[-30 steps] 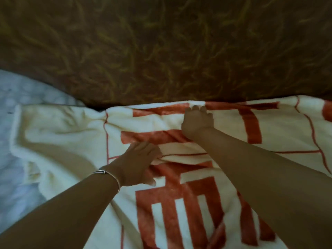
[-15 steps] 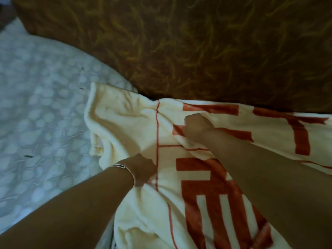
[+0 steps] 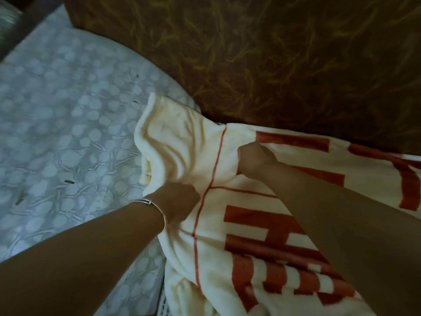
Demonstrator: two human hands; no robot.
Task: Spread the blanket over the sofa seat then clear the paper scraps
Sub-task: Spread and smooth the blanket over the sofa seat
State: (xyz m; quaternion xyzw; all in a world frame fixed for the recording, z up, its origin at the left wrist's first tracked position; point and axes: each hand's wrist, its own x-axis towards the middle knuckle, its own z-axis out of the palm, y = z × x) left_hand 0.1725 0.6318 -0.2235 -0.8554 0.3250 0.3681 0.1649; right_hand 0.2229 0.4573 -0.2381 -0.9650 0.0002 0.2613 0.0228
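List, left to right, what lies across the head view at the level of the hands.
Grey patterned seat cover → small dark scrap → bracelet → left hand → right hand. Both hands grip the blanket, which spans too widely to place in the order.

Left hand [image 3: 180, 199] and right hand [image 3: 256, 160] fingers buried in blanket [image 3: 177, 144], blanket cropped right and below

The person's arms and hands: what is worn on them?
Both forearms are bare, with no sleeve in view. A thin silver-coloured bangle circles the left wrist, behind the left hand. The right hand and wrist show no jewellery, and neither hand is gloved.
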